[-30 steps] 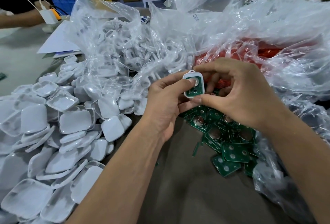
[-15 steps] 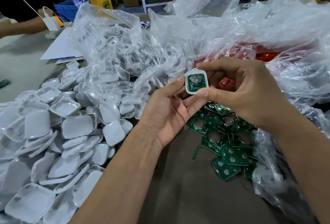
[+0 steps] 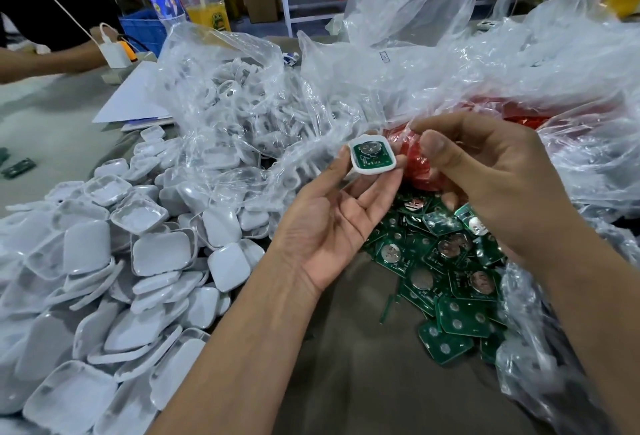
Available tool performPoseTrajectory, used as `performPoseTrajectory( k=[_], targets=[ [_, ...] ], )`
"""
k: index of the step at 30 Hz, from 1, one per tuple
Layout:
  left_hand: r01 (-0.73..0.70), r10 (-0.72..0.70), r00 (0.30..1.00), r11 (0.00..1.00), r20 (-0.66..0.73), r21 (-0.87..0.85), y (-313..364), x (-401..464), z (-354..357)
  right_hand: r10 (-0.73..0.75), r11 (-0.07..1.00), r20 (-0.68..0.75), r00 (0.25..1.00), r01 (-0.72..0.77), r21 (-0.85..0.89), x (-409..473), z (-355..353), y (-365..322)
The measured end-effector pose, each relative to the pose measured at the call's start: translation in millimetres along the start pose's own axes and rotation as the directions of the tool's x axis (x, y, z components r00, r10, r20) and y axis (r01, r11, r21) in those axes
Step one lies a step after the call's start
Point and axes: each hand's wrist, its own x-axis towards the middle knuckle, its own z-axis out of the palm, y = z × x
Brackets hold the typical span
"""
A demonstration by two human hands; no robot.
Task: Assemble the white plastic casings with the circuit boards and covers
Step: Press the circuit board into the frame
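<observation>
White casing already holds its circuit board, pinched in my left hand. My right hand hangs loosely curled, empty. Cover not yet fitted.

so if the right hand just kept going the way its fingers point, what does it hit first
Probably the white plastic casing with the green circuit board, pinched by the left hand. The right hand has its curled fingers aimed left, close beside it. Depth is unclear; it could pass behind into the clear plastic bag.
</observation>
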Motion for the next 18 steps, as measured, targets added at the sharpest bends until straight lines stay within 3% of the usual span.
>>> performPoseTrajectory(
  k=[7, 12, 18],
  targets=[
    [-0.005, 0.006, 1.000, 1.000, 0.015, -0.020, 2.8, 1.4, -5.6, -0.074, 0.986, -0.063, 0.995, 0.063, -0.154, -0.5, 2.9, 1.8],
    [-0.018, 0.018, 1.000, 0.997, 0.001, 0.072, 1.0, 5.5, -9.6, -0.260, 0.878, 0.040, 0.965, 0.253, -0.407, -3.7, 11.8, -2.3],
    [-0.029, 0.027, 1.000, 0.990, 0.016, 0.136, -0.8, 8.4, -12.6, -0.284, 0.810, 0.129, 0.950, 0.310, -0.498, -5.4, 15.9, -1.0]
  ],
)
